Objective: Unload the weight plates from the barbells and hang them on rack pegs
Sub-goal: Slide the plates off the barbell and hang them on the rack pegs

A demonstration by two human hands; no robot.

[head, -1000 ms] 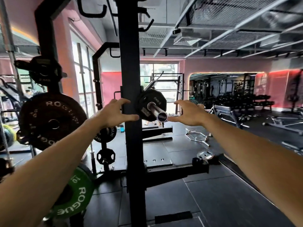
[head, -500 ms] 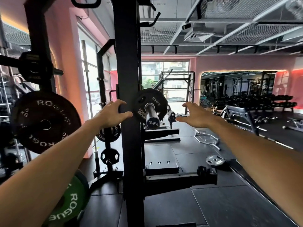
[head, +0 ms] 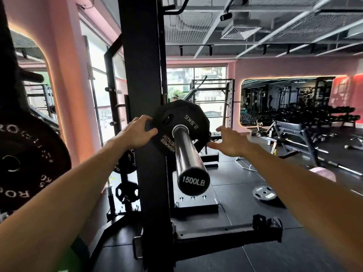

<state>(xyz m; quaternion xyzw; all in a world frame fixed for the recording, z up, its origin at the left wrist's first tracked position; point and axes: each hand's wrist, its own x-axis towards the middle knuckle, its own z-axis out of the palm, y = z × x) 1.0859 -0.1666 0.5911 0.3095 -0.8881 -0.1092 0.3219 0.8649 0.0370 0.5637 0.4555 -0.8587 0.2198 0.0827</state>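
Head view: we are curling our left hand (head: pixel 135 133) around the rim of the 2.5 kg plate (head: pixel 181 127) on the barbell sleeve (head: pixel 186 154), our right hand (head: pixel 228 142) spread just beside it, risking a one-sided, slipping pull.

A gym: black squat rack (head: pixel 143 75), loaded barbell (head: pixel 186 154), weight plates, benches and dumbbell racks (head: pixel 314 116).

Count: 1 barbell sleeve (head: pixel 188 154); 1 plate on sleeve (head: pixel 188 119); 1 plate on floor (head: pixel 264 193); 1 large stored plate at left (head: pixel 29 160); 2 hands: left hand (head: pixel 135 134), right hand (head: pixel 230 142).
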